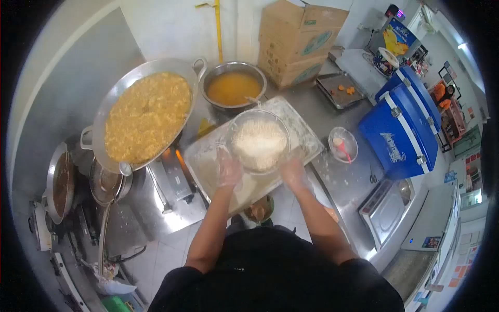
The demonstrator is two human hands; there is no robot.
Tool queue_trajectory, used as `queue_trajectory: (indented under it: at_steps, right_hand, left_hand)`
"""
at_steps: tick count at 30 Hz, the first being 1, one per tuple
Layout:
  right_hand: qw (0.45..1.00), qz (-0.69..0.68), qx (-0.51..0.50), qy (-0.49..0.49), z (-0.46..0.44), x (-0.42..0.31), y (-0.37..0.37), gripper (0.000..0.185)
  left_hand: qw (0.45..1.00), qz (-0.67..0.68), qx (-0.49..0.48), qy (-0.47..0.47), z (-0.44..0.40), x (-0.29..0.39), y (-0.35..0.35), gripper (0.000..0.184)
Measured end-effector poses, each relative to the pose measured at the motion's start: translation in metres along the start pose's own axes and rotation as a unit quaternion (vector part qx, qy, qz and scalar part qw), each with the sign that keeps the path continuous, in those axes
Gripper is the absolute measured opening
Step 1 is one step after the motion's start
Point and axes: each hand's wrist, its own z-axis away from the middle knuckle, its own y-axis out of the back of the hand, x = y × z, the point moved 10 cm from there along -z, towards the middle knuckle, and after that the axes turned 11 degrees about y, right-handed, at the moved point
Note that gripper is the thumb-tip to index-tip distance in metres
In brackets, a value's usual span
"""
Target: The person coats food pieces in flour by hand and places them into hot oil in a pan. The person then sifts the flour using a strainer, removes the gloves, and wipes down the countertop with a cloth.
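Note:
A round sieve (243, 124) is over a flour-dusted tray (208, 156). In it lies a heap of pale, floury pieces (260, 140), too blurred to name. My left hand (230, 169), in a clear plastic glove, grips the sieve's near left rim. On the near right side my gloved right hand (293, 172) holds the same rim, its fingers partly hidden and smeared by motion. Beyond the tray stands a metal bowl (233, 88) of orange-yellow liquid.
Left of the tray, a large wok (148, 117) full of bubbling yellow frying food sits over a lit burner. A small bowl with a pink spoon (343, 144), a blue cooler box (400, 130) and scissors (373, 178) are at right. A cardboard box (299, 47) stands behind.

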Motion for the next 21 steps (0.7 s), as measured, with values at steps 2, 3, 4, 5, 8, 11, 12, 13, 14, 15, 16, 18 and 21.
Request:
queue_trajectory:
  at_steps: [2, 3, 4, 5, 8, 11, 12, 13, 14, 15, 16, 18, 21]
  right_hand:
    - [0.999, -0.006, -0.020, -0.028, 0.012, 0.007, -0.004, 0.038]
    - [0.995, -0.008, -0.088, -0.052, 0.012, 0.026, -0.025, 0.039]
    - [0.988, -0.011, -0.142, -0.062, 0.004, 0.031, -0.036, 0.040]
    - [0.995, -0.022, -0.093, -0.025, -0.012, 0.022, -0.026, 0.040]
    - [0.998, -0.028, -0.050, 0.017, 0.006, 0.016, -0.016, 0.042]
    - [0.995, 0.025, -0.083, 0.041, -0.007, 0.019, -0.029, 0.041]
    - [0.994, 0.054, -0.046, 0.082, -0.005, -0.001, -0.013, 0.041]
    - [0.995, 0.049, -0.062, 0.064, 0.004, 0.001, -0.013, 0.041]
    - [0.995, 0.044, -0.078, 0.045, 0.013, 0.007, -0.016, 0.042]
    - [0.991, 0.004, -0.134, -0.030, 0.018, 0.026, -0.029, 0.043]
    - [0.980, -0.035, -0.171, -0.092, 0.009, 0.039, -0.039, 0.044]
    - [0.993, 0.088, -0.009, 0.082, -0.015, 0.016, -0.021, 0.049]
    - [0.993, 0.018, -0.117, -0.005, 0.018, 0.029, -0.024, 0.055]
  left_hand:
    - [0.999, 0.032, 0.025, 0.025, 0.006, -0.022, -0.010, 0.072]
    - [0.998, 0.028, -0.005, 0.062, 0.003, -0.042, -0.028, 0.073]
    - [0.996, 0.030, -0.021, 0.087, -0.007, -0.047, -0.032, 0.074]
    - [0.996, 0.088, 0.021, 0.012, -0.018, -0.028, -0.019, 0.073]
    - [0.989, 0.132, 0.031, -0.055, 0.002, -0.015, -0.012, 0.074]
    - [0.998, 0.001, -0.031, 0.050, -0.012, -0.024, -0.019, 0.075]
    - [1.000, 0.004, 0.005, 0.025, -0.006, -0.015, -0.011, 0.074]
    - [0.999, 0.005, 0.030, 0.011, 0.007, -0.014, -0.009, 0.073]
    - [0.998, 0.022, -0.010, 0.052, 0.012, -0.026, -0.020, 0.073]
    - [0.993, 0.036, -0.052, 0.095, 0.013, -0.039, -0.032, 0.073]
    - [0.988, 0.057, -0.078, 0.124, 0.002, -0.039, -0.035, 0.073]
    - [0.999, 0.041, 0.008, 0.035, -0.002, -0.002, -0.008, 0.072]
    - [0.997, -0.011, -0.053, 0.058, 0.024, -0.019, -0.028, 0.072]
